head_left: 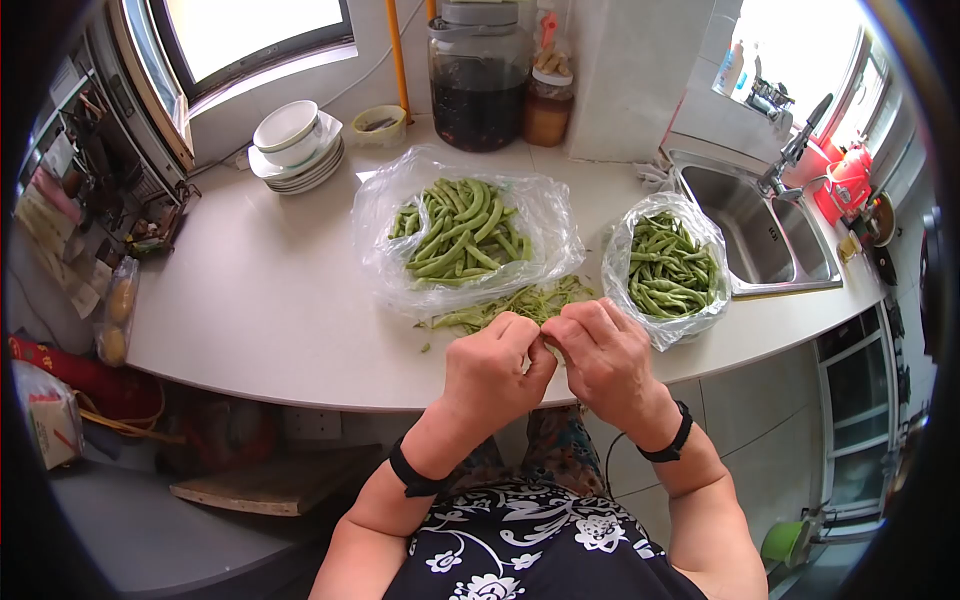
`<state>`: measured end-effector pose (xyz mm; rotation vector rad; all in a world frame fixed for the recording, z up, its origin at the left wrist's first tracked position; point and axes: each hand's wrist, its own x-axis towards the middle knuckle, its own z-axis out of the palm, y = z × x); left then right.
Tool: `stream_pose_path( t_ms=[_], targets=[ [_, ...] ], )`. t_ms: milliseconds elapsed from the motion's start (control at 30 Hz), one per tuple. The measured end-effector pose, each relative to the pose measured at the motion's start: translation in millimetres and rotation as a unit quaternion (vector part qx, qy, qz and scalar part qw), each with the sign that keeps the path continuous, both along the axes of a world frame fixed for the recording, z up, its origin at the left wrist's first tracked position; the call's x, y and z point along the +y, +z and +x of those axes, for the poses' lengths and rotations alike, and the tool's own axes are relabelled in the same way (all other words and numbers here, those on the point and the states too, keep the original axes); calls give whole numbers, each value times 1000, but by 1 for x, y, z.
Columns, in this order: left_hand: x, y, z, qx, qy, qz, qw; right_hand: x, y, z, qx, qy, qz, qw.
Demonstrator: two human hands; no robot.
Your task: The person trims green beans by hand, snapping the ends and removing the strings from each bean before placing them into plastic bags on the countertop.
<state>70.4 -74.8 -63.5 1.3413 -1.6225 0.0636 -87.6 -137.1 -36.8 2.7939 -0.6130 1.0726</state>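
Holding the bare left hand [495,362] and the bare right hand [605,350] close together over the front of the pale, smooth counter [250,290], with fingers curled inward and closed at the tips (too hidden to tell what, if anything, between them). Wearing a black band [418,486] on each wrist. Facing, just beyond the knuckles, a loose heap of thin green scraps [500,309]. Behind that, facing long flat green beans [462,230] inside a wide-open, clear plastic bag [375,225]. Near the right hand, seeing slender green beans [668,268] inside a smaller clear plastic bag [690,328] (just beside the two-basin stainless steel sink [735,225]).
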Motion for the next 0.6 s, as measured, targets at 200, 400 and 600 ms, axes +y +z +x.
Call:
stream_pose_path(
  t_ms=[200, 400, 600],
  targets=[
    [2, -3, 1, 233, -74, 55, 968, 1, -7, 8, -93, 12, 21, 995],
    [9, 6, 2, 392, -147, 175, 891, 3, -17, 9, -195, 29, 164, 967],
    [7, 0, 7, 431, -174, 198, 863, -9, -23, -8, -423, 123, 558, 703]
  ],
)
